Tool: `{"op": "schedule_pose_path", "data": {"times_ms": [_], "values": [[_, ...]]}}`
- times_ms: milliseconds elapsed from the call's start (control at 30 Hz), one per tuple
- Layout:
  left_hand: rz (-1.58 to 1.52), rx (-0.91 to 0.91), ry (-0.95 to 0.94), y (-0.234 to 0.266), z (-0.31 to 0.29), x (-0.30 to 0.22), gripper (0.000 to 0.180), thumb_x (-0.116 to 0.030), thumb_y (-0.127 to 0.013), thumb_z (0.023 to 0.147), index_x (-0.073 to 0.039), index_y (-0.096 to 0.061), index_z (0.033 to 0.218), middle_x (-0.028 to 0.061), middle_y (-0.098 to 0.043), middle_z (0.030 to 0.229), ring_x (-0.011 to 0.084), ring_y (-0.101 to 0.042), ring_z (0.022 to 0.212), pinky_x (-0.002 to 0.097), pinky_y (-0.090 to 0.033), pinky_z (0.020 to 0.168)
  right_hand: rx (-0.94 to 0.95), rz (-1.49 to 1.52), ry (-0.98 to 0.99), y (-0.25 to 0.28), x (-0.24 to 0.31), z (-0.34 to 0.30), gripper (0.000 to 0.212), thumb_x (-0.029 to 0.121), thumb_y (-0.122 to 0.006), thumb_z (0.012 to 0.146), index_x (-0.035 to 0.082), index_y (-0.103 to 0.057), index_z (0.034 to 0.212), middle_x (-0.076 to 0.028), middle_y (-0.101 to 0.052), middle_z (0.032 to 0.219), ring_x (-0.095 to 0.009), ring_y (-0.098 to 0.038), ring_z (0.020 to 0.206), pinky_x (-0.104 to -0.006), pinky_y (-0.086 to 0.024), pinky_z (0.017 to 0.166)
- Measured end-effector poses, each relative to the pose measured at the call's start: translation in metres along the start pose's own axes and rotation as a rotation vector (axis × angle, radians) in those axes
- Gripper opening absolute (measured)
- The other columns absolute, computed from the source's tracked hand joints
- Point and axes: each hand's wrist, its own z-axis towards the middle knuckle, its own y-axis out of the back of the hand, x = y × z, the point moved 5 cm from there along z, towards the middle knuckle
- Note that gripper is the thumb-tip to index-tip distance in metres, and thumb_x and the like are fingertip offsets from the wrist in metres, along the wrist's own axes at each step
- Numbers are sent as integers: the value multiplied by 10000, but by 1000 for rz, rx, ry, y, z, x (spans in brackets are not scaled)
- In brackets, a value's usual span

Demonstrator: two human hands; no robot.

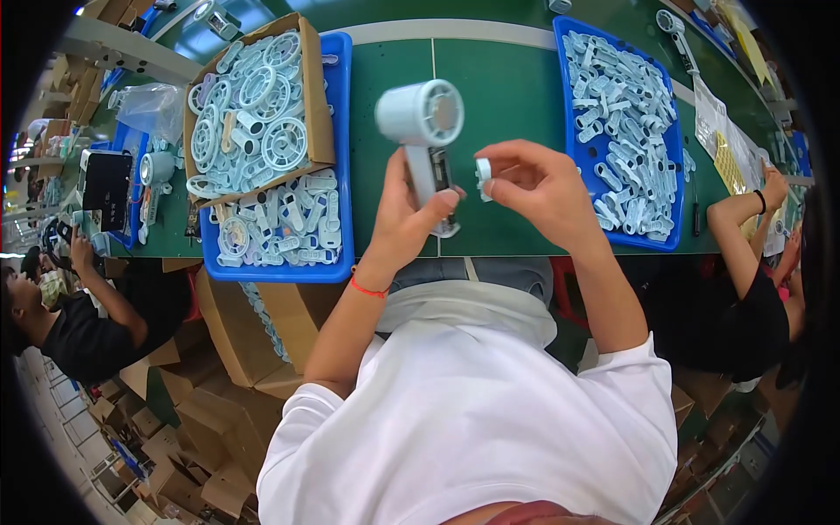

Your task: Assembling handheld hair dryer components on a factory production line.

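Over the middle of the green table, my left hand [404,206] grips a pale blue handheld fan [422,114] by its handle. The fan's round head points up and away from me, and the right side of the handle is uncovered, with dark inner parts showing. Just to the right of that handle, my right hand [542,188] pinches a small pale blue plastic piece [484,175] between thumb and fingertips. The piece and the fan are apart. Slight blur hides the fine detail of both.
A cardboard box [319,96] of ring-shaped parts rests on a blue tray [343,175] at the left, which also bears small covers. Another blue tray [678,175] of small pale blue parts lies at the right. Near it is a thin black tool [696,219]. People sit on both sides.
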Motion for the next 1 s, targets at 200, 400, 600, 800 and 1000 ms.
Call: {"op": "schedule_pose_path", "data": {"times_ms": [200, 400, 600, 800, 1000], "values": [[85, 146, 35, -19, 4, 12, 865, -336, -706, 786, 14, -175, 1372, 128, -424, 1223, 199, -458, 1116, 310, -414, 907, -140, 85, -90, -5, -5, -10, 313, 35, -684, 753, -52, -603, 1043, -109, -658, 870, -124, -635, 741, -237, -515, 664], [273, 146, -65, -21, 5, 18, 949, -338, -743, 744, 46, -150, 1378, 158, -372, 1291, 232, -396, 1184, 349, -354, 972, -226, 131, -101, -2, -12, -15, 293, 44, -697, 753, -54, -624, 1019, -124, -670, 858, -131, -638, 748, -239, -517, 654], [352, 101, -68, -24, 5, 18, 923, -246, -765, 719, 57, -173, 1360, 169, -395, 1276, 249, -423, 1166, 351, -357, 971, -267, 66, -66, 0, -12, -19, 270, 12, -681, 754, -60, -629, 1008, -115, -672, 842, -135, -637, 746, -245, -517, 672], [416, 46, -115, -26, 3, 16, 860, -181, -758, 710, 56, -212, 1332, 174, -419, 1252, 253, -449, 1139, 354, -374, 953, -296, 123, -114, -3, -19, -20, 269, -4, -665, 758, -60, -626, 1018, -112, -672, 844, -130, -636, 753, -242, -505, 691], [562, -2, -174, -27, 1, 16, 861, -158, -757, 699, 59, -210, 1328, 187, -448, 1215, 265, -476, 1111, 356, -394, 931, -315, 107, -80, 1, -23, -20, 258, -1, -656, 770, -68, -619, 1017, -115, -666, 833, -131, -633, 740, -245, -517, 666]]}}
